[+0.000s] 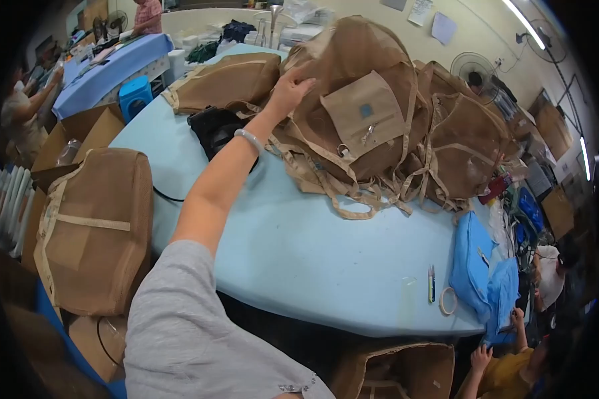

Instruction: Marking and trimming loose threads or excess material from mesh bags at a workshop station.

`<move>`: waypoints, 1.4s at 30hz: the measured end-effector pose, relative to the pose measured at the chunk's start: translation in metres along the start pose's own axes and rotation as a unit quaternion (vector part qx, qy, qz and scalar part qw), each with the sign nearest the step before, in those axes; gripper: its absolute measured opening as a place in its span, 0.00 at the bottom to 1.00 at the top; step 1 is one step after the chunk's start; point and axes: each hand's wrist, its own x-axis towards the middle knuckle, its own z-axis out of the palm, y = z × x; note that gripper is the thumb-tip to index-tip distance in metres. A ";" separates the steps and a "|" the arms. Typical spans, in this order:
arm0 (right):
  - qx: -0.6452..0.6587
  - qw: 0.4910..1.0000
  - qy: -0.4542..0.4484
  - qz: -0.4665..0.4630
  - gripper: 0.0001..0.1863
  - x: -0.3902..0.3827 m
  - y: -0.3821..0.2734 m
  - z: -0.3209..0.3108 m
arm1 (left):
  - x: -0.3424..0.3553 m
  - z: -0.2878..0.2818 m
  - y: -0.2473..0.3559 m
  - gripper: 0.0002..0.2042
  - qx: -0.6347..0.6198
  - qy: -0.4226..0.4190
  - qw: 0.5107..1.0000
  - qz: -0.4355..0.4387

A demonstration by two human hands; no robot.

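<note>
My left hand (291,90) reaches over the light blue tabletop (259,246), its fingers curled on the edge of a large brown mesh bag (379,53). The bag's upper part is raised and slightly blurred. On its front are a beige flap (359,116) with a small grey patch and metal clips; tan straps (353,206) trail below. A black item (213,133) with a cord lies under my forearm. More brown bags lie at the back left (226,80) and right (466,146). My right hand is not in view.
A brown padded piece (96,233) is at left. Blue bags (472,259), a tape roll (448,300) and a pen-like tool (432,286) lie at right. An open carton (446,359) stands below. Co-workers appear at both sides, one in yellow (512,372) at lower right.
</note>
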 end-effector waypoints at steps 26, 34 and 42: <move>-0.588 0.591 0.213 -0.509 0.12 0.222 0.349 0.315 | -0.161 0.038 0.027 0.19 0.288 -0.376 0.878 0.068; -0.745 0.498 0.342 -0.282 0.22 0.313 0.317 0.346 | -0.122 0.049 -0.032 0.37 0.253 -0.224 0.917 -0.213; -0.592 0.643 0.157 -0.460 0.22 0.294 0.298 0.368 | -0.093 0.032 0.045 0.19 0.066 -0.173 0.982 0.045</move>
